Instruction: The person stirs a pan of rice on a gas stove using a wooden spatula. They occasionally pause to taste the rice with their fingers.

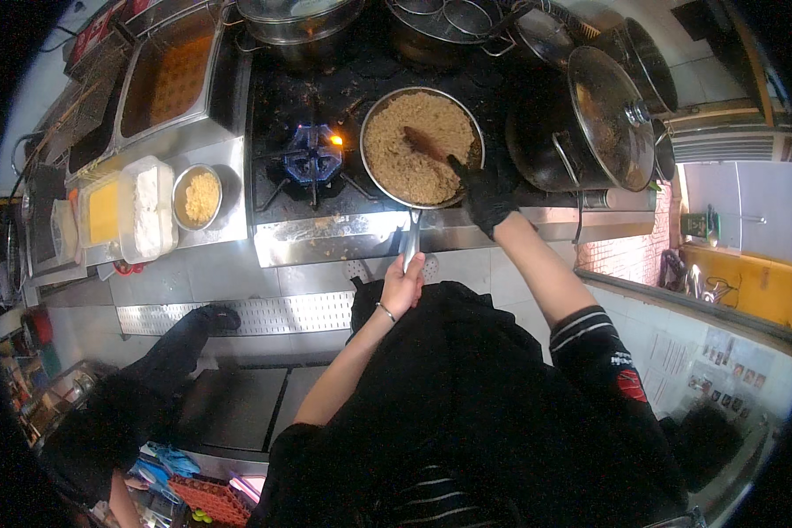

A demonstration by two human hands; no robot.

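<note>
My bare left hand (402, 284) grips the metal handle of a frying pan (367, 173) on the stove. Crumbly light-brown food, perhaps ground meat, fills the pan (406, 175). Above the pan's right rim, my black-gloved right hand (488, 195) is closed on a brown spatula or spoon (422, 142), whose blade lies in the food; part of its handle is hidden by the glove. Left of the pan burns a gas burner (313, 155) with blue and orange flame. A metal bowl (178, 198) of yellow crumbly food sits on the steel counter farther left.
A large lidded pot (541, 145) stands right of the pan, and more pots (297, 33) line the stove's back. At left are a deep fryer (122, 119) and a plastic tub (169, 231) of white powder. Another person (105, 422) in dark clothes is at lower left.
</note>
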